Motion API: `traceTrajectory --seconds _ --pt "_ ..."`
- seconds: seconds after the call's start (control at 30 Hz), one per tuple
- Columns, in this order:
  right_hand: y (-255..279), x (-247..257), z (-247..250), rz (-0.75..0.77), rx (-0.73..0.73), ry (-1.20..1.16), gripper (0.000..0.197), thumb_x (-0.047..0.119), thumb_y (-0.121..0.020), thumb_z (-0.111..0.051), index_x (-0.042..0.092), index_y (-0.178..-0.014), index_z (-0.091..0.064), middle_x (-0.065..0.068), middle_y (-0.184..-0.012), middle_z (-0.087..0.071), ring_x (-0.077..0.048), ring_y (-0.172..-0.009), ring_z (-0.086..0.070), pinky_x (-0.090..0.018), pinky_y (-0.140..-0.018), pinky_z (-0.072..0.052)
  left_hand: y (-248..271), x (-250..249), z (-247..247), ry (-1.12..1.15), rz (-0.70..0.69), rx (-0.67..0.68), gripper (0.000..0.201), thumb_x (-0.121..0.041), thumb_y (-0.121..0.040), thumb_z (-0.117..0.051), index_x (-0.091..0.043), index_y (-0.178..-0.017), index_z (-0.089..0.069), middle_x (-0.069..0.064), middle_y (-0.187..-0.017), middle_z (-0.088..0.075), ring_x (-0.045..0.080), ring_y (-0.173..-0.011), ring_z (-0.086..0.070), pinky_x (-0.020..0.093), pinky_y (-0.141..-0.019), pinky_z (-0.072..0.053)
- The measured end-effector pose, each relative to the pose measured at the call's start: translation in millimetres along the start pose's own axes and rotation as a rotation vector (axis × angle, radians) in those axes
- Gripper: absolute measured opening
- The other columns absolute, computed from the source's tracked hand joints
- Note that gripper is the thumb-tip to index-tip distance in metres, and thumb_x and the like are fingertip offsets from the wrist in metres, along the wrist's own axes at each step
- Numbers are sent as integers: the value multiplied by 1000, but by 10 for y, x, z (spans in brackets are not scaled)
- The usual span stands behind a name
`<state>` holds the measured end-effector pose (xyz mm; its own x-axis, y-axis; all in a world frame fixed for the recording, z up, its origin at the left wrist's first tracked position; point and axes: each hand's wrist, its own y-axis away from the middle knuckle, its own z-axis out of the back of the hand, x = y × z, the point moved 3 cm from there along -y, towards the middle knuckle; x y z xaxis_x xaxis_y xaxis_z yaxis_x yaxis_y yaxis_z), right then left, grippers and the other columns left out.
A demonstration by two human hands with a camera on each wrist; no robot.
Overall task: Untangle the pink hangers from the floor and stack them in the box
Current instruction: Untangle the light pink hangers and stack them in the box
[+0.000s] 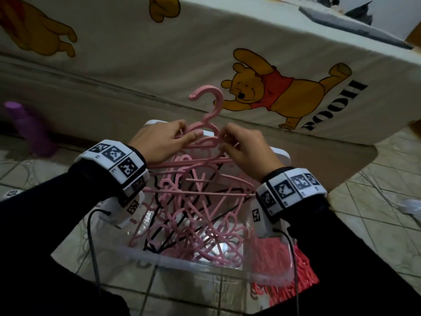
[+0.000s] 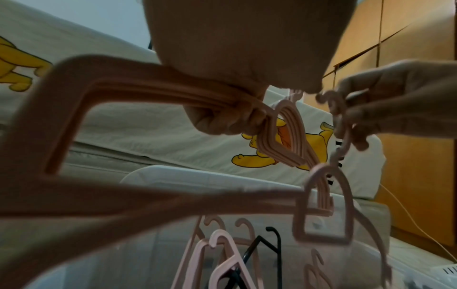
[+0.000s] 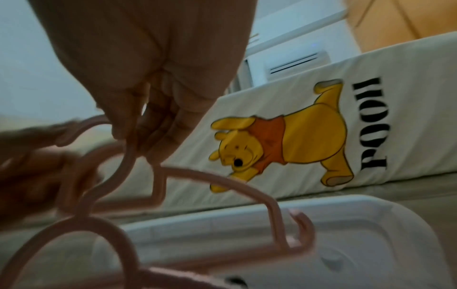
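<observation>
Black sleeves [image 1: 57,224] frame a clear plastic box [image 1: 205,267] of tangled thin pink hangers [image 1: 193,213]. One hanger [image 1: 210,115], hook upward, is gripped above it by left hand [image 1: 159,142] and right hand [image 1: 246,149].

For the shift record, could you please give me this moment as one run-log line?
left hand: grips pink hanger bundle | right hand: pinches one hanger's neck | clear box: tangled pink and black hangers inside | stage: untangling

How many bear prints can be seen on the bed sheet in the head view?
3: one whole bear at right beside the lettering, one cut off at the top left corner, one cut off at top centre. More may lie out of frame.
</observation>
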<state>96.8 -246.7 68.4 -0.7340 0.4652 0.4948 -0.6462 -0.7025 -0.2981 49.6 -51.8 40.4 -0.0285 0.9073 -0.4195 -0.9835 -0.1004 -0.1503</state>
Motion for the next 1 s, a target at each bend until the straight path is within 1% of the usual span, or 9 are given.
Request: traceTrajectory --seconds 0.07,0.17,0.3,0.47,0.57,0.63,0.7,0.83,1.0 --pt "-3 16 105 -2 -61 -27 10 4 -87 -60 7 -97 -60 0 -78 -64 -10 -67 -56 -28 -66 -47 4 -13 -29 56 -24 40 86 -89 -69 -8 -26 -98 -60 -3 -85 -66 18 -84 -60 37 -75 -47" --pt "5 -4 186 -28 -119 -53 6 5 -88 -61 7 -94 -59 8 -74 -60 -3 -65 -56 -25 -65 -50 11 -56 -74 90 -53 78 83 -95 -61 -5 -32 -88 -53 -8 -80 -62 11 -77 -57 32 -66 -43" --pt "14 -62 264 -64 -210 -150 7 7 -89 -62 7 -94 -59 9 -77 -61 -2 -70 -61 -21 -66 -54 40 -85 -171 77 -83 179 56 -88 -68 -30 -38 -87 -46 -19 -81 -56 1 -74 -53 25 -59 -37" --pt "-22 -25 290 -21 -301 -175 9 4 -87 -64 7 -95 -60 5 -81 -64 -5 -74 -64 -20 -70 -55 -1 -60 -199 -76 -141 130 24 -55 -90 -49 -32 -89 -43 -14 -71 -50 17 -73 -53 32 -59 -33" --pt "-33 -49 305 -32 -339 -135 10 11 -87 -66 9 -93 -58 -2 -86 -65 -9 -73 -64 -17 -67 -53 -8 -55 -158 -139 -139 34 19 -51 -91 -49 -33 -86 -43 -11 -70 -50 21 -74 -54 31 -59 -31" --pt "-24 -94 293 -44 -321 -96 11 16 -86 -66 12 -88 -57 3 -79 -61 -7 -67 -61 -16 -61 -51 -8 -22 -120 -145 -113 -14 21 -50 -90 -47 -29 -87 -48 -3 -78 -58 25 -79 -57 31 -60 -33" --pt "1 -140 193 -46 -214 -40 11 20 -86 -67 13 -83 -59 8 -72 -60 -3 -62 -56 -15 -58 -48 -17 16 -76 -110 -92 -41 26 -51 -90 -48 -25 -86 -52 3 -84 -63 28 -83 -58 31 -62 -33" --pt "124 -160 -400 -13 267 157 10 17 -86 -62 10 -89 -67 -5 -86 -68 -21 -79 -63 -36 -74 -51 -37 43 -13 27 -49 -36 28 -52 -82 -50 -25 -74 -55 8 -78 -66 31 -78 -59 31 -63 -36" --pt "380 -71 -1349 166 680 502 21 9 -89 -52 10 -106 -64 -10 -104 -64 -30 -91 -62 -35 -68 -51 -42 18 -24 -49 -36 -65 23 -45 -89 -53 -24 -81 -55 7 -81 -66 31 -80 -59 31 -61 -29"
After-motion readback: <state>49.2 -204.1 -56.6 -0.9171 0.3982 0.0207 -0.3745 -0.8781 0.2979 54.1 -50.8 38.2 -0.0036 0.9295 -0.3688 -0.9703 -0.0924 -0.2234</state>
